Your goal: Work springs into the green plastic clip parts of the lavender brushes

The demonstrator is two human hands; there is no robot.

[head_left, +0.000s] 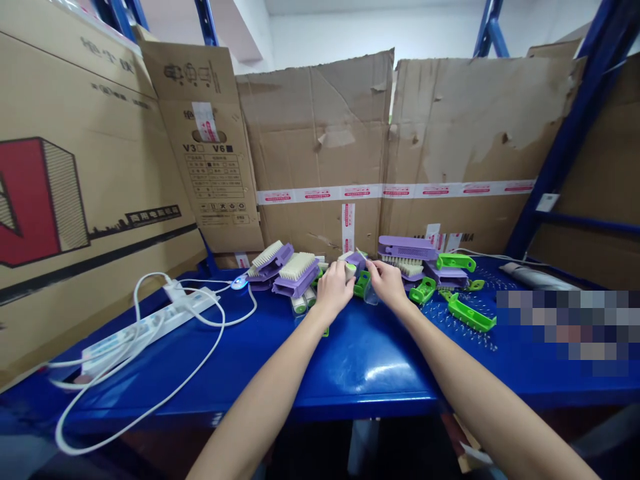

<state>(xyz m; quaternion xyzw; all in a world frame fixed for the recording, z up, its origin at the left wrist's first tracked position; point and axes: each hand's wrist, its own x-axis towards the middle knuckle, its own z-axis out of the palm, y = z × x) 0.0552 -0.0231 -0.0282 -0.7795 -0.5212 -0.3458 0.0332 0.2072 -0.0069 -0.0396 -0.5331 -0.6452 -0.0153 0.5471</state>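
Note:
My left hand (334,291) is closed around a white cylindrical piece with a green end (351,269); the fingers cover most of it. Just to its right, my right hand (388,285) pinches a thin, pale, stick-like piece (362,255), whose kind is too small to make out. Between the hands lie a green plastic bracket (361,285) and a clear plastic piece (371,295). Purple brush heads with cream bristles (298,268) are piled beside my left hand. More white cylinders with green ends (300,305) lie under that pile.
On the right are stacked purple brush heads (407,248), green brackets (471,313) and many small scattered metal pieces (463,330). A white power strip (150,327) with looped cables lies left on the blue table (360,383). Cardboard (320,147) walls the back.

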